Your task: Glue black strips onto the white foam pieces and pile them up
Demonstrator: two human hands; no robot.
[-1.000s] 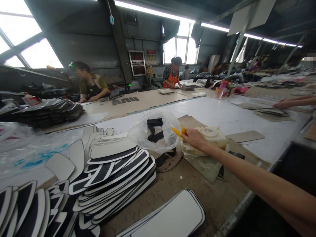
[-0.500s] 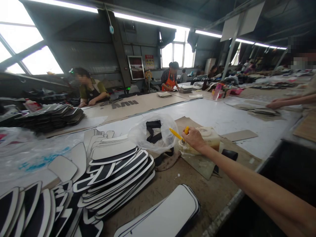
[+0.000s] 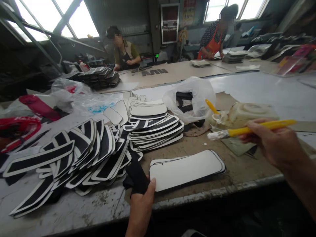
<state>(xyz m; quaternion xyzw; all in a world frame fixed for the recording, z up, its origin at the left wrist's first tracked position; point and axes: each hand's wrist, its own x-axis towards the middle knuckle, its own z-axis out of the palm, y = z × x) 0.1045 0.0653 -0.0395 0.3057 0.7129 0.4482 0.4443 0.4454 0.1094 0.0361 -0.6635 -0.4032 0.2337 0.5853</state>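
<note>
A yellow-handled brush [image 3: 261, 127] lies across the closed fingers of my right hand [image 3: 274, 141]. White paste coats its bristles, which point left above the table. My left hand [image 3: 143, 205], at the table's front edge, is closed on a black fabric strip [image 3: 137, 177]. Its thumb lies against the left end of a small stack of white panels [image 3: 187, 168]; the other fingertips are partly hidden. Behind the brush sits a yellowish plastic container [image 3: 249, 113], with white paste at its mouth. A second yellow handle [image 3: 211, 106] leans out of that mouth.
Fanned black panels with white borders [image 3: 98, 144] cover the left, beside a stacked pile [image 3: 155, 128]. A clear plastic bag [image 3: 204, 89] holds black strips. Two co-workers, one in an orange apron [image 3: 214, 44], the other in a dark apron [image 3: 124, 56], work across the table.
The view has swung left and down. My right hand has lifted the brush from the container's mouth and brought it nearer. My left hand has come into view at the white panels.
</note>
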